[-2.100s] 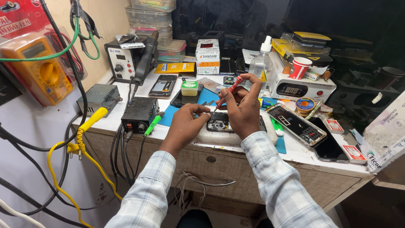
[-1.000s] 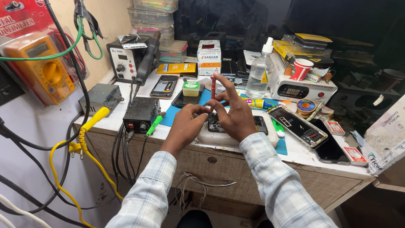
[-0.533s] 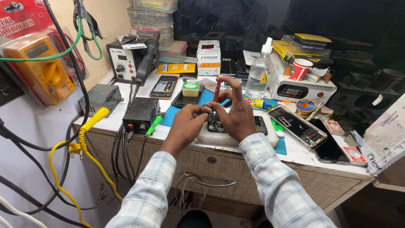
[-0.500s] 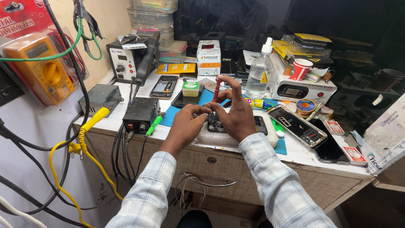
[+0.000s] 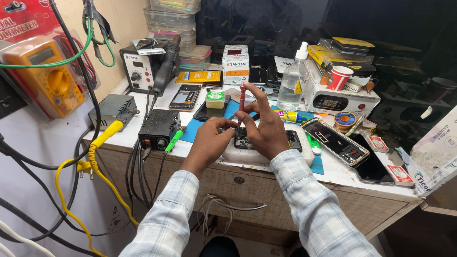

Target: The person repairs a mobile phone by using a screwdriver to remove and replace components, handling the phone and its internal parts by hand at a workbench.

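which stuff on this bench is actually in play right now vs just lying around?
In use:
- opened phone on the white pad, under both hands
- red screwdriver, held upright in the right hand
- left hand, fingertips at the phone

Lying about:
- clear spray bottle
- red paper cup
- yellow multimeter
- green-lidded jar
- solder spool

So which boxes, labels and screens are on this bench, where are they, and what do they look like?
Small carton: upright, back centre; white with red band.
Multimeter pack: left wall; orange meter, red card.
Spray bottle: right of carton; clear, yellow label.
White machine: back right; small dark display.
White packet: right edge, tilted.
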